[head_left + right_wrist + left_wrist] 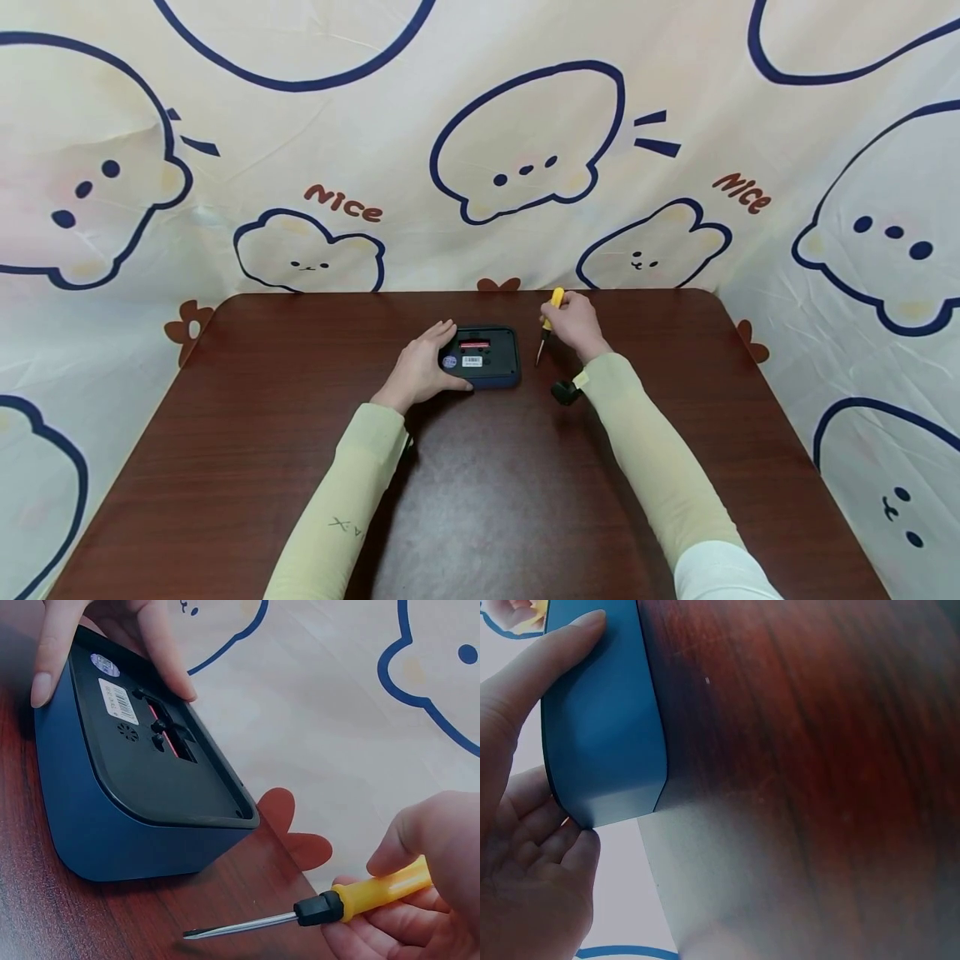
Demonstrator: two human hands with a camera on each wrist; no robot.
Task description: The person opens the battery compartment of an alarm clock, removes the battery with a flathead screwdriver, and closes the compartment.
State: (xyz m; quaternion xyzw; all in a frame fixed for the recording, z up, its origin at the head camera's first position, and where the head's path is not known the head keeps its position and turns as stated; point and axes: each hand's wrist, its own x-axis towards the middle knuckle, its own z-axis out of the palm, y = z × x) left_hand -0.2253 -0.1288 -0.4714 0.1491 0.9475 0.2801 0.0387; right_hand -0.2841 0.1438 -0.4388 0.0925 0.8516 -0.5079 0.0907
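A blue box-shaped device (pixel 501 358) lies on the table with its black underside up. In the right wrist view this underside (pixel 169 776) shows a barcode label (pixel 118 701), a round sticker, small speaker holes and a slot with a red strip inside. My left hand (pixel 422 367) grips the device's left end, thumb along the near blue side (pixel 607 742) and fingers at the far edge. To the right, my right hand (pixel 576 321) holds a screwdriver (pixel 379 891) by its yellow handle. Its metal shaft (pixel 244 925) points down toward the table, apart from the device.
The dark brown wooden table (pixel 247 433) spreads out on all sides of the hands. Behind it hangs a pale cloth (pixel 412 250) printed with cartoon animals, close to the table's back edge. A black wrist camera (pixel 565 392) sits under the right sleeve's cuff.
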